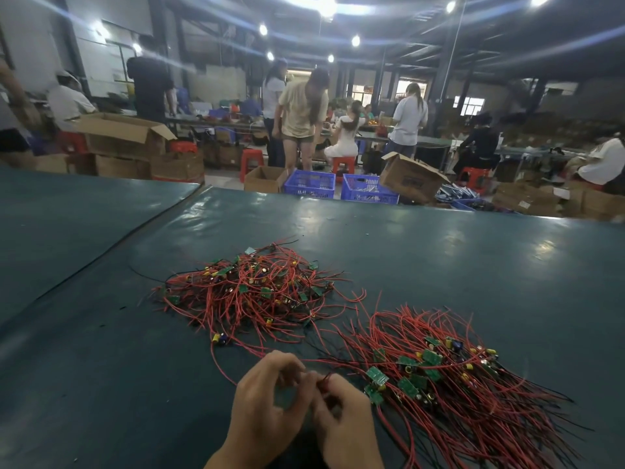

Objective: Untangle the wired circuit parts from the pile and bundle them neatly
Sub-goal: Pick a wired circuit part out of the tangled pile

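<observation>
Loads of tabletop (pixel 101 367) left of the tangled pile (pixel 250 292); the straightened bunch (pixel 456 384) on the right runs off the bottom edge. Nearest, left hand (pixel 270 397) and right hand (pixel 341 421) fingers pinch a red wire (pixel 326 379), though I can't make out the grip clearly.

Dim factory hall: ceiling lamps (pixel 327 3), cardboard boxes (pixel 123 137), blue crates (pixel 309 184), red stools (pixel 343 164), teal tabletop (pixel 439 258).

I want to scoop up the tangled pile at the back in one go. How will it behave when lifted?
Probably floppy: the tangled pile is thin red wires lying in loose curves. Likely lifts as one snagged clump, since wires cross everywhere. Probably light: its green boards are small.
</observation>
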### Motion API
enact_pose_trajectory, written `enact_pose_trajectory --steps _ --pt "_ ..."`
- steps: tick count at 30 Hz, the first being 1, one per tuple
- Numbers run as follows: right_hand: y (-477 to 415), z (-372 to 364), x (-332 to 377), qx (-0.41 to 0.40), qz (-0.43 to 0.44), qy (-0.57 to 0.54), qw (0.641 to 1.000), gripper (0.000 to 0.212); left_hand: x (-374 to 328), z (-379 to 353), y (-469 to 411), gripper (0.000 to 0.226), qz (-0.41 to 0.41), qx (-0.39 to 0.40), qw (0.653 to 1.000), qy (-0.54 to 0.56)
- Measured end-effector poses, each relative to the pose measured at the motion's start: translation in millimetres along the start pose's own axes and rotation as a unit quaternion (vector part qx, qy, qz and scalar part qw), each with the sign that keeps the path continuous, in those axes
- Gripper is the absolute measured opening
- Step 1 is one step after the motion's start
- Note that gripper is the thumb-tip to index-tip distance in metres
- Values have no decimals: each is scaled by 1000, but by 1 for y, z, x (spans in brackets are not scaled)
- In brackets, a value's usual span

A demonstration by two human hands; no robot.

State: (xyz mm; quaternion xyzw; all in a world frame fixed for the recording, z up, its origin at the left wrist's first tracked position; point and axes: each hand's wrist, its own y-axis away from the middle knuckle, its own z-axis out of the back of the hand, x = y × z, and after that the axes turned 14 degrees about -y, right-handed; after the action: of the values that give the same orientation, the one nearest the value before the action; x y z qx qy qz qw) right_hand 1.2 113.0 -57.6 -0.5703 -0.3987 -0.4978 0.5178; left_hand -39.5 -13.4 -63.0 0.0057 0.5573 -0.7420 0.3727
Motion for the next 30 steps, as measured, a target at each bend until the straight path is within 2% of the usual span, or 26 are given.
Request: enact_pose_trajectory --steps 2,4,6,9,11,13,17,19,21,25,30 --pt "-4 3 0 -57 1 -51 997 21 5 4 1 37 47 51 998 -7" --pt "-5 4 2 -92 4 -90 992 18 4 4 2 58 135 125 982 35" --pt "-6 3 3 -113 3 -142 983 21 2 2 -1 70 270 194 939 91" --pt "-6 2 4 -121 8 -198 973 25 2 -1 -10 62 419 249 858 164" --pt "-6 2 5 -116 8 -219 969 25 2 -2 -14 50 487 237 803 249" --pt "-6 2 6 -105 -2 -231 967 24 1 -2 -16 35 522 207 766 313" --pt "-7 3 7 -103 -24 -240 965 26 3 -1 -19 8 542 134 733 389" --pt "-7 4 7 -105 -34 -247 963 27 7 1 -19 14 548 105 713 423" --pt "-8 3 6 -103 -43 -249 962 31 9 3 -17 22 541 99 712 437" --pt "-7 1 7 -107 -55 -269 956 35 9 4 -12 34 506 109 734 439" --pt "-3 7 7 -145 -85 -319 933 30 6 5 -6 22 436 150 790 404"
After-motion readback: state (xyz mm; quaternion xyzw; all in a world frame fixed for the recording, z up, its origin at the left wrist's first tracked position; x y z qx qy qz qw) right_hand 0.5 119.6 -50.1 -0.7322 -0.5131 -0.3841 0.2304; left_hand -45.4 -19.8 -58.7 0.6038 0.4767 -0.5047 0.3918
